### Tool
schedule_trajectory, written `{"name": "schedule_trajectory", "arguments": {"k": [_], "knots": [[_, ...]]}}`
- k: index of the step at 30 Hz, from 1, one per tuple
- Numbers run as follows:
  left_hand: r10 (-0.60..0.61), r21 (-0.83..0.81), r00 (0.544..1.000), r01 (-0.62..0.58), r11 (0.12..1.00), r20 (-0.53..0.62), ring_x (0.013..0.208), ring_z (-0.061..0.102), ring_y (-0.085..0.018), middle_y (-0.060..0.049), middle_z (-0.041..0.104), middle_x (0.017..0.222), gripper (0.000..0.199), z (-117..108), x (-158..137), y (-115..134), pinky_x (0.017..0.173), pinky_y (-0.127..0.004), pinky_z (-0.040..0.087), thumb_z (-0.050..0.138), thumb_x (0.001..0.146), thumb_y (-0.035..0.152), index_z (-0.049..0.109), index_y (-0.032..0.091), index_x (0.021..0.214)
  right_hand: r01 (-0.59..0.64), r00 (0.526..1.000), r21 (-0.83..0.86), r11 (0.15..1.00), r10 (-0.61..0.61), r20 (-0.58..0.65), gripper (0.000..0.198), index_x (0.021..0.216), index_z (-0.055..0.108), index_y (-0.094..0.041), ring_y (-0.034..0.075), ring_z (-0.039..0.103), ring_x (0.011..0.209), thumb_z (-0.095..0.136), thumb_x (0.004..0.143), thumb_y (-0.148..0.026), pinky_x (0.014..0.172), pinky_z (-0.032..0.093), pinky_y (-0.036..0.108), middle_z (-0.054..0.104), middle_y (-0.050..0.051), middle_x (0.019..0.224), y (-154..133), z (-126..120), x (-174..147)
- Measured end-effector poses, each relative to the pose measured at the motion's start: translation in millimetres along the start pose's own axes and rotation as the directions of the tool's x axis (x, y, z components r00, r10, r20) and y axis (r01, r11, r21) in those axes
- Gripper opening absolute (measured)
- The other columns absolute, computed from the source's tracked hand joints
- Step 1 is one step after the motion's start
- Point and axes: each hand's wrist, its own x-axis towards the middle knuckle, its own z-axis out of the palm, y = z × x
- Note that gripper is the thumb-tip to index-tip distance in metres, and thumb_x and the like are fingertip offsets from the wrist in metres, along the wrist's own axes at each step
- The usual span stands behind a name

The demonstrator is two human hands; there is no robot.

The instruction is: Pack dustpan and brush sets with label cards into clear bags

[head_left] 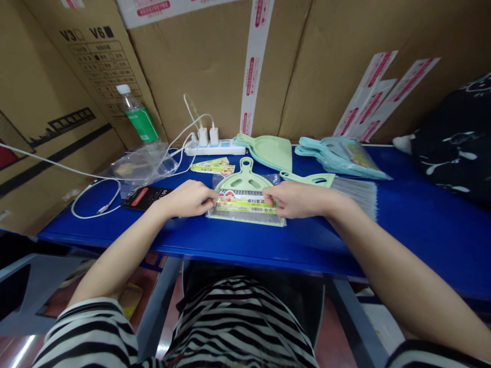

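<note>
A pale green hand brush (pixel 246 168) lies with a dustpan (pixel 253 222) in a clear plastic bag (pixel 276 179) on the table in front of me. A yellow and white label card (pixel 244 202) spans the grey bristles; whether it is in or on the bag I cannot tell. My left hand (pixel 194 198) is closed at the bag's left side, by the card's left end. At the opposite side, my right hand (pixel 293 199) pinches the bag by the card's right end. Both sets of fingertips are partly hidden.
Right of the bag lies a loose green brush (pixel 355 194), with a green dustpan (pixel 271 151) behind it. Blue bagged sets (pixel 345 156) are at the back right. A power strip (pixel 230 147), spare label cards (pixel 213 166), a phone (pixel 146 198), cables and a bottle (pixel 140 120) stand leftward.
</note>
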Motion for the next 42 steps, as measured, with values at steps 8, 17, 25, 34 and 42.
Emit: {"name": "schedule_trajectory", "arguments": {"k": [8, 17, 25, 34, 42], "knots": [[-0.001, 0.029, 1.0, 0.001, 1.0, -0.011, 0.054, 0.055, -0.013, 0.001, 0.062, 0.058, 0.022, 1.1, 0.7, 1.5, 0.054, -0.024, 0.031, 0.041, 0.08, 0.015, 0.059, 0.019, 0.068, 0.019, 1.0, 0.013, 1.0, -0.019, 0.002, 0.027, 0.074, 0.04, -0.024, 0.014, 0.043, 0.059, 0.051, 0.07, 0.0, 0.056, 0.028, 0.024, 0.045, -0.005, 0.062, 0.2, -0.7, 1.2], [0.003, -0.019, 1.0, -0.003, 1.0, -0.01, 0.051, 0.054, -0.012, 0.003, 0.062, 0.057, 0.022, 0.2, -0.2, 1.1, 0.054, -0.024, 0.031, 0.041, 0.079, 0.014, 0.059, 0.02, 0.07, 0.036, 0.999, -0.008, 0.999, -0.036, -0.01, 0.022, 0.077, 0.046, -0.022, 0.015, 0.046, 0.059, 0.05, 0.07, -0.002, 0.057, 0.029, 0.025, 0.048, -0.004, 0.062, -0.6, -0.3, 0.2], [0.0, -0.011, 1.0, 0.0, 1.0, -0.009, 0.052, 0.054, -0.012, 0.002, 0.062, 0.058, 0.022, 0.6, -0.7, 2.1, 0.054, -0.024, 0.031, 0.04, 0.08, 0.014, 0.059, 0.02, 0.07, 0.052, 0.999, -0.025, 0.998, -0.052, 0.004, 0.02, 0.083, 0.052, -0.02, 0.015, 0.046, 0.06, 0.051, 0.072, -0.003, 0.057, 0.03, 0.024, 0.049, -0.004, 0.063, 1.5, 0.4, 1.3], [0.052, 0.065, 0.998, -0.049, 0.997, -0.038, 0.054, 0.055, -0.014, 0.0, 0.064, 0.062, 0.023, 1.4, -2.6, 3.5, 0.054, -0.026, 0.032, 0.039, 0.08, 0.013, 0.059, 0.02, 0.072, 0.074, 0.997, -0.061, 0.995, -0.075, -0.01, 0.019, 0.084, 0.055, -0.019, 0.016, 0.045, 0.059, 0.05, 0.076, -0.003, 0.057, 0.029, 0.026, 0.049, -0.003, 0.061, 3.1, 0.2, -1.0], [0.18, 0.133, 0.977, -0.164, 0.978, -0.117, 0.061, 0.061, -0.015, -0.002, 0.069, 0.07, 0.029, 7.2, -1.0, 8.3, 0.058, -0.027, 0.037, 0.043, 0.093, 0.03, 0.066, 0.019, 0.079, 0.154, 0.967, -0.087, 0.984, -0.169, -0.19, 0.009, 0.092, 0.06, -0.018, 0.017, 0.047, 0.059, 0.052, 0.089, -0.022, 0.058, 0.027, 0.027, 0.055, 0.0, 0.062, -3.2, 6.1, 8.5]]}}
